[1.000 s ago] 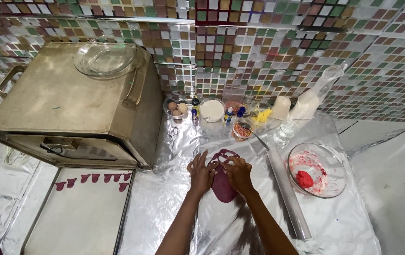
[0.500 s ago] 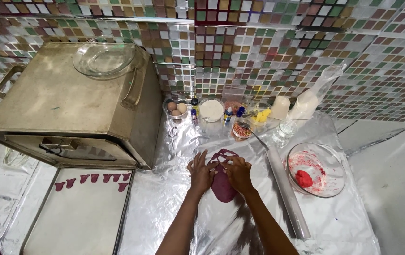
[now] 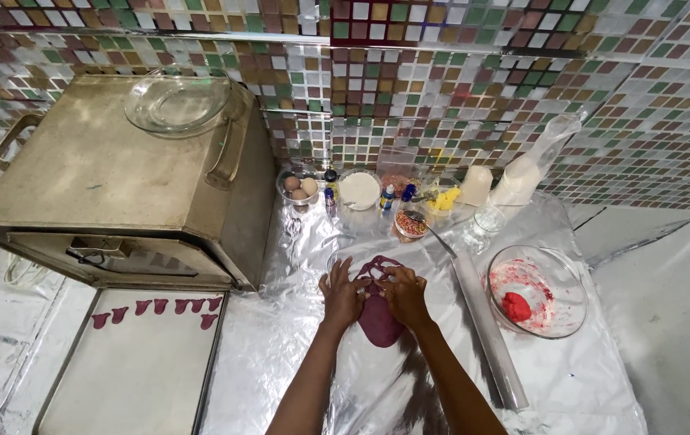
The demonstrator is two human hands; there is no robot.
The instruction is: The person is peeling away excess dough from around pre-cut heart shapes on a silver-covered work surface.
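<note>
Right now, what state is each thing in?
Flat maroon dough sheet: rolled out, partly cut, both hands on it.
Left hand: pressing the dough.
Right hand: pressing the dough.
Metal baking tray: holds a row of cut-outs.
Glass bowl: holds red dough.

The scene is evenly and fairly brightly lit from overhead. Glare spots shine on the crinkled foil covering (image 3: 297,354) and the glossy mosaic tile wall (image 3: 458,89). Shadows are soft. The wide lens bends straight lines near the edges; focus is sharp throughout.
</note>
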